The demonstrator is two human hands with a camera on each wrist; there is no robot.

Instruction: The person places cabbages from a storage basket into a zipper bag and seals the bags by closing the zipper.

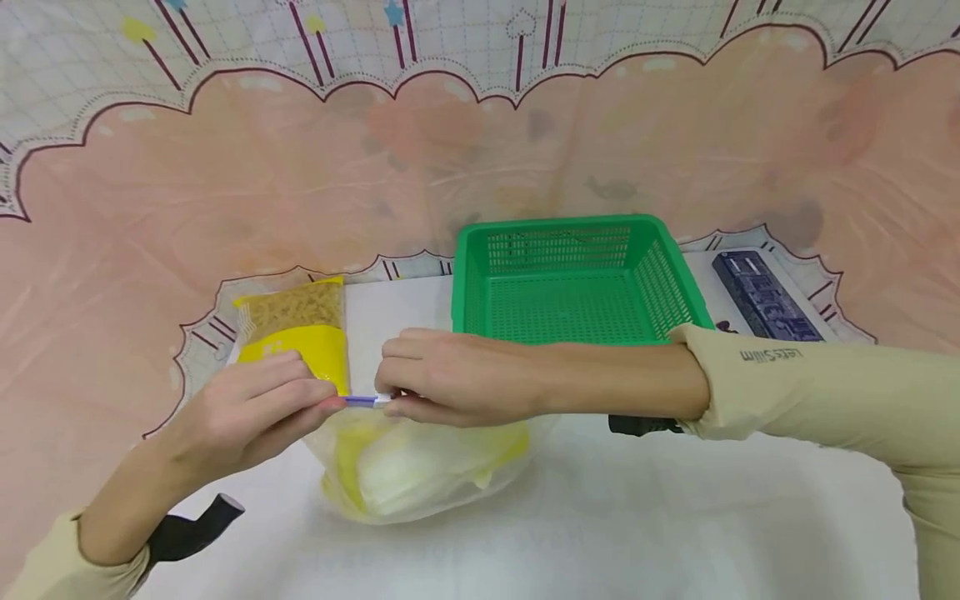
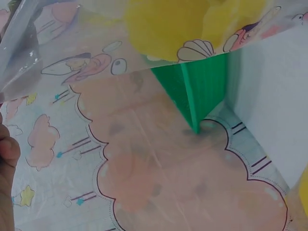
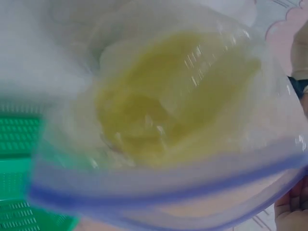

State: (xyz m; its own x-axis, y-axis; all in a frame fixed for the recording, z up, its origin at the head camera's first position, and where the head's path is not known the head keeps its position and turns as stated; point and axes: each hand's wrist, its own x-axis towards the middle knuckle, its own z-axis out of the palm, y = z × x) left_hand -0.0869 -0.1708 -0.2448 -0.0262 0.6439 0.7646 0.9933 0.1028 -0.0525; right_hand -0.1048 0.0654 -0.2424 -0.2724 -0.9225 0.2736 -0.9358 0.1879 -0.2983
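Note:
A clear zip bag (image 1: 442, 479) hangs low over the white tabletop, below both hands. White and yellow leafy contents (image 1: 405, 471), like Chinese cabbage, show through its film. My left hand (image 1: 255, 408) pinches the left end of its purple zip strip (image 1: 360, 401) between thumb and fingers. Right beside it, my right hand (image 1: 457, 375) pinches the strip at a small white slider (image 1: 382, 401); its fingers partly hide the slider. In the right wrist view the purple strip (image 3: 192, 192) curves across the mouth of the bag.
Behind the right forearm stands a green basket (image 1: 570, 308). A yellow bag of pasta (image 1: 296, 325) lies behind the left hand. Far right lies a dark blue box (image 1: 768, 296). A patterned pink cloth (image 1: 420, 175) spreads behind the white tabletop (image 1: 600, 517).

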